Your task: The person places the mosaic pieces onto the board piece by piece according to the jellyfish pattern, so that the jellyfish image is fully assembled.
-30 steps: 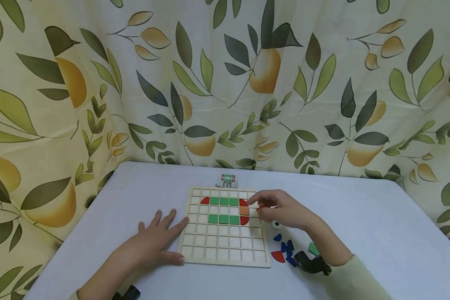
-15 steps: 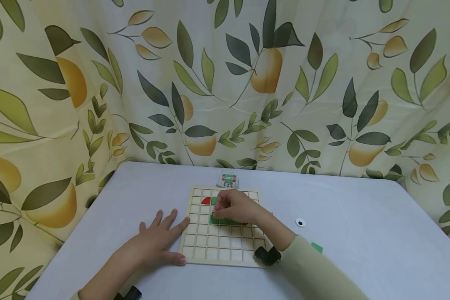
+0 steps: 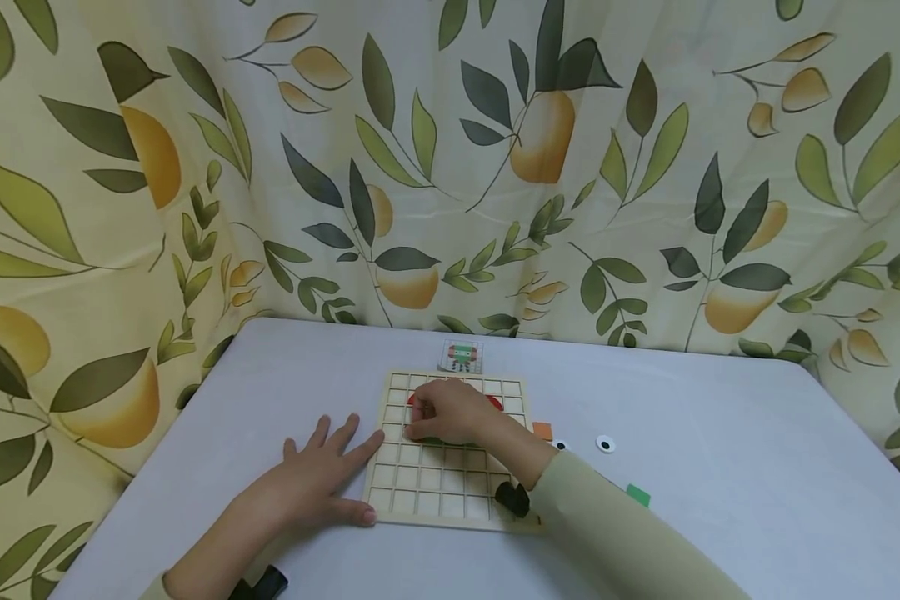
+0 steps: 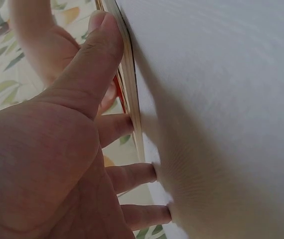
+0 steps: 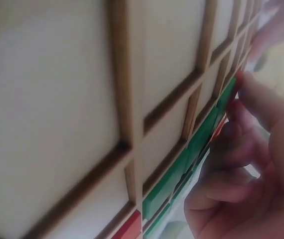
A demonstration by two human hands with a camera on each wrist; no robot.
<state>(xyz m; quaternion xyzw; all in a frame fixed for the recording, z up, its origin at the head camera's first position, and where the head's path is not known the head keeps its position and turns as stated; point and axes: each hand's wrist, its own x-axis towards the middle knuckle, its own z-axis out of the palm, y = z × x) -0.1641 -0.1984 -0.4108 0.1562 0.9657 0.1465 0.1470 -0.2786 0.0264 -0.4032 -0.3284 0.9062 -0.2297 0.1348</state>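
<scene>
My right hand [image 3: 453,408] reaches over the wooden grid board [image 3: 450,504], at the left end of a row of green square tiles. In the right wrist view, thumb and fingertips pinch a small red piece [image 5: 239,75] beside the green tiles [image 5: 168,185]; the hand mostly covers it. Another red piece [image 3: 496,402] shows at the upper right of the pattern. My left hand [image 3: 322,479] lies with fingers spread at the board's left edge, its thumb and index fingertip touching the frame, as the left wrist view shows along the board's side [image 4: 127,64].
Behind the board lies a small picture card [image 3: 461,357]. To its right are an orange square [image 3: 542,431], two white eye discs [image 3: 605,443] and a green tile [image 3: 638,495]. My right sleeve [image 3: 615,525] hides the table's near right part. A patterned curtain [image 3: 435,200] hangs behind.
My right hand has carried the red piece from the board's right side across to the left end of the lower green row. My left hand has stayed at the left edge.
</scene>
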